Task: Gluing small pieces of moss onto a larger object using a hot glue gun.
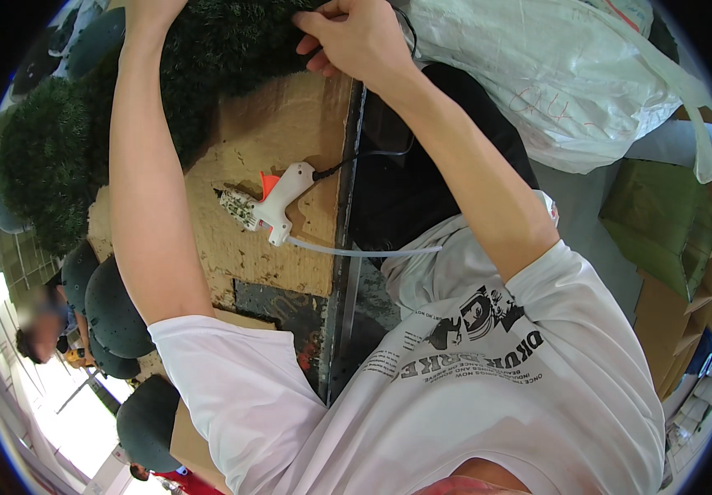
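Note:
Dark green artificial foliage [224, 45] lies along the far side of the worktable, in front of both my hands. My right hand [356, 41] is at its right edge, fingers curled and thumb pressed in; whatever they pinch is too small to make out. Only the wrist and a bit of my left hand [155, 11] show at the top edge, beside the foliage, with its fingers out of the picture. Between my forearms a white glue gun [288, 191] with an orange trigger lies on its side. A pale glue stick [356, 251] sticks out of its back, and green bits cling to its nozzle.
Worn brown board [290, 115] covers the table, ending at a dark metal edge [347, 173]. The gun's black cord [364, 154] crosses that edge. Dark green domes [117, 309] stand at left. A white woven sack [537, 74], a green bag [661, 219] and cardboard [665, 322] are right.

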`<state>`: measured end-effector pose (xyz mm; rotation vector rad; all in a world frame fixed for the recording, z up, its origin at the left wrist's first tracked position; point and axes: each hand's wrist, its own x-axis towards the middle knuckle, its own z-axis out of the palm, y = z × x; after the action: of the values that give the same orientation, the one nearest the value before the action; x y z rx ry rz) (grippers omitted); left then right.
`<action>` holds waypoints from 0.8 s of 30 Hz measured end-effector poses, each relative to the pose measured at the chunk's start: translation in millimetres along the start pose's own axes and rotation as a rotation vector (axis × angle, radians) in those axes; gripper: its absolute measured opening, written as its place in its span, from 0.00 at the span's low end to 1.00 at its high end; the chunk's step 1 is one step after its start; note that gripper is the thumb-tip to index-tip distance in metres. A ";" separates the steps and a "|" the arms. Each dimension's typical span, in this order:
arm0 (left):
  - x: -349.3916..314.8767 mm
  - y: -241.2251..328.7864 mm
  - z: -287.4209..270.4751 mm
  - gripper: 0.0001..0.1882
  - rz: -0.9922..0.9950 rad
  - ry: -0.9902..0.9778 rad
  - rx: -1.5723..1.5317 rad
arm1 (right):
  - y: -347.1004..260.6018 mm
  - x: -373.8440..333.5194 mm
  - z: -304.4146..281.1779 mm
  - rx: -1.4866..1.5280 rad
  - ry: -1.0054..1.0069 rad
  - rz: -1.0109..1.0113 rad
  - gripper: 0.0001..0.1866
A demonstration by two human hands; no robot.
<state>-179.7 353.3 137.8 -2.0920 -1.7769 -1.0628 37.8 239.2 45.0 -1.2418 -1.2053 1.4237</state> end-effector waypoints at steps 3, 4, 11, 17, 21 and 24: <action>-23.8 16.5 -10.3 0.20 0.061 0.116 -0.124 | 5.1 -5.2 -10.5 0.153 -0.123 0.014 0.14; -36.4 25.8 -15.0 0.19 0.087 0.143 -0.165 | 7.1 -7.2 -13.8 0.185 -0.153 0.013 0.15; -128.9 82.2 -14.7 0.37 0.369 -0.161 0.182 | 18.1 -12.8 -22.8 0.306 -0.222 -0.009 0.17; -126.2 84.0 -0.2 0.31 0.447 -0.044 0.332 | 21.8 -11.4 -31.8 0.305 -0.241 0.031 0.17; -119.7 78.8 -6.0 0.40 0.373 -0.110 0.183 | 18.1 -9.9 -31.9 0.223 -0.205 0.029 0.17; -115.5 72.8 -10.6 0.41 0.340 -0.178 0.190 | 17.3 -12.2 -32.9 0.203 -0.151 0.001 0.16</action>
<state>-119.1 238.5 94.2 -2.3143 -1.4494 -0.6113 71.7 228.5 28.6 -1.0111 -1.1274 1.6211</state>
